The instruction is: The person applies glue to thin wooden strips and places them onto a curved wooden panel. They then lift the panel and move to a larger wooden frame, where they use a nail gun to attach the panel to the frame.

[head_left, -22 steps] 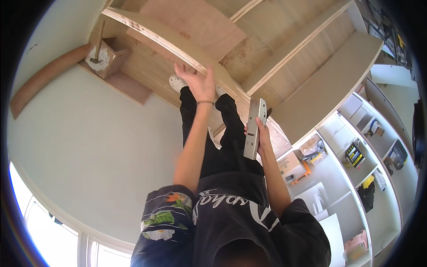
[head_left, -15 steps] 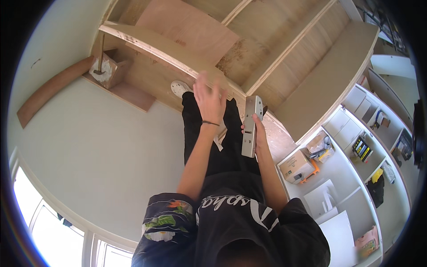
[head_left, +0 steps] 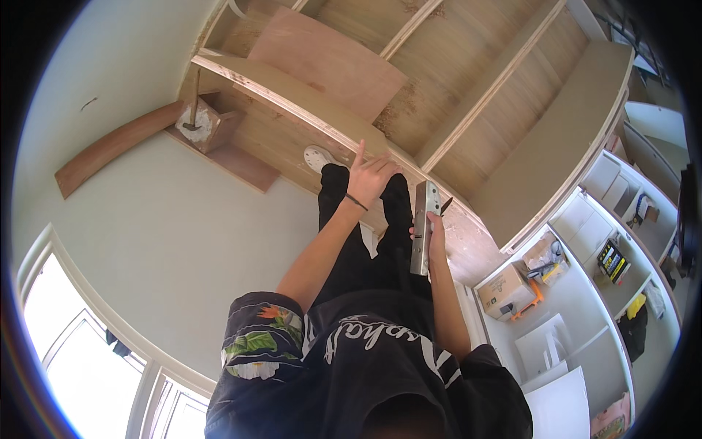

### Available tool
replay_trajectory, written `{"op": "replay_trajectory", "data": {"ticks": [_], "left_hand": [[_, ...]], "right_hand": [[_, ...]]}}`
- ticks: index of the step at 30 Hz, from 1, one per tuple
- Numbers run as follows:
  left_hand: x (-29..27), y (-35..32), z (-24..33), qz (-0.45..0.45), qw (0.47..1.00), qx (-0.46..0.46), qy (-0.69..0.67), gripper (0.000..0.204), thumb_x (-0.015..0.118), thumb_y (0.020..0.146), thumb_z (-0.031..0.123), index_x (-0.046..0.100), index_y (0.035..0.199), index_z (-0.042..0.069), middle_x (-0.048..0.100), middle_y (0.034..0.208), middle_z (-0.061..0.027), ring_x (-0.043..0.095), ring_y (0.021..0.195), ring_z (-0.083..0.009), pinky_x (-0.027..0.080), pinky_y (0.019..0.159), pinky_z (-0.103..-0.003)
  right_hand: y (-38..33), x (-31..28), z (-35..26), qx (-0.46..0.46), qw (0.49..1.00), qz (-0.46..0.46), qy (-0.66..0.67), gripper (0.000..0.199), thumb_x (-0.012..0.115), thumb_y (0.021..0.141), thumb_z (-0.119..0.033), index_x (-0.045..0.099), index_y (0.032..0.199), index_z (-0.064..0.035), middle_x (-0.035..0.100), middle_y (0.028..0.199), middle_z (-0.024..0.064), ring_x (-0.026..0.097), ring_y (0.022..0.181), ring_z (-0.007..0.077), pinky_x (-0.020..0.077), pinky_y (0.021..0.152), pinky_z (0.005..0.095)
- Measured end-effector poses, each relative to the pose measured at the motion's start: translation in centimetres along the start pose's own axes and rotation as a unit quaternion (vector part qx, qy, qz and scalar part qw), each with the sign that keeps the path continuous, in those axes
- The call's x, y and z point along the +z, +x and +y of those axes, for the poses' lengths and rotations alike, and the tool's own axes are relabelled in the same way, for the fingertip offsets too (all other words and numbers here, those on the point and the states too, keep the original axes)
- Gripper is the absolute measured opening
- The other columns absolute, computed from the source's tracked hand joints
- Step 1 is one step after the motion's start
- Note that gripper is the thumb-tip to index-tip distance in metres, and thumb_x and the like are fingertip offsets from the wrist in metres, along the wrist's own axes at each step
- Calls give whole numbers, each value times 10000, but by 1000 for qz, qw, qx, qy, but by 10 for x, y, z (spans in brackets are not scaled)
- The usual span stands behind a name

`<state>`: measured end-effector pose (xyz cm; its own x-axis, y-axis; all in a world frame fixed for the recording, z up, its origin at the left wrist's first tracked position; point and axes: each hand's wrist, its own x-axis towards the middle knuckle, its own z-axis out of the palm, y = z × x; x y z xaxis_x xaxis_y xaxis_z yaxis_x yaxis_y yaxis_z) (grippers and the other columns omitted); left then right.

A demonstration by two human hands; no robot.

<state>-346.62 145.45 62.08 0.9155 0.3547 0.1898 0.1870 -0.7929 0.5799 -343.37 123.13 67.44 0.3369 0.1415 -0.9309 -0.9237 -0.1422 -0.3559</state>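
My left hand [head_left: 371, 175] reaches forward with a dark band on its wrist. Its fingers rest on the edge of a long pale wooden rail [head_left: 285, 102] that runs across a plywood frame. My right hand [head_left: 434, 233] holds a long grey metal plate [head_left: 422, 223] upright beside my leg. A thin dark pencil-like stick [head_left: 446, 205] pokes out of the same hand. Below are my black trousers and one white shoe [head_left: 319, 156] by the rail.
A reddish plywood sheet [head_left: 329, 62] lies in the frame. A small wooden box with a hammer [head_left: 199, 121] stands at the left, beside a curved brown board [head_left: 110, 148]. White shelves at the right hold a cardboard box [head_left: 504, 290] and small items. Windows fill the lower left.
The view has swung, so the frame now sits higher and further right. My left hand stays on the rail with its fingers drawn closer together. My right hand keeps hold of the metal plate.
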Motion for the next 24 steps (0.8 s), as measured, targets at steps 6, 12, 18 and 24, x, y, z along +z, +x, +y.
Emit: {"op": "replay_trajectory", "data": {"ticks": [6, 12, 18, 24], "left_hand": [[-10, 5, -5, -54, 999, -5, -2, 181, 765, 846, 267, 689, 903, 113, 721, 990, -24, 715, 992, -185, 371, 1173, -526], [-42, 4, -13, -82, 990, -46, -108, 312, 640, 892, 86, 594, 1197, 45, 588, 1366, -157, 484, 1402, -326, 358, 1181, -510], [-48, 2, -24, -162, 984, 21, -69, 460, 631, 833, 115, 572, 1277, 10, 512, 1473, -184, 406, 1464, -341, 286, 1208, -575], [-56, 8, -28, -187, 978, 15, -85, 727, 742, 794, 325, 497, 1451, 132, 422, 1564, -131, 354, 1494, -309, 219, 1207, -625]], "right_hand": [[-12, 12, -15, -27, 1000, 9, 6, 932, 704, 974, -294, -26, 1538, -163, 670, 1029, 226, 695, 642, 238, 579, 522, 330], [-27, 35, -38, -53, 997, -64, 3, 819, 570, 1057, -333, -7, 1636, -288, 612, 1212, 230, 720, 716, 264, 608, 571, 340], [-15, 54, -51, -64, 984, -141, 92, 644, 479, 1067, -436, 264, 1624, -194, 586, 1343, 184, 735, 739, 274, 642, 585, 342], [-2, 62, -62, -34, 979, -151, 132, 667, 521, 1001, -312, 285, 1614, -199, 610, 1281, 159, 725, 738, 283, 647, 621, 362]]}}
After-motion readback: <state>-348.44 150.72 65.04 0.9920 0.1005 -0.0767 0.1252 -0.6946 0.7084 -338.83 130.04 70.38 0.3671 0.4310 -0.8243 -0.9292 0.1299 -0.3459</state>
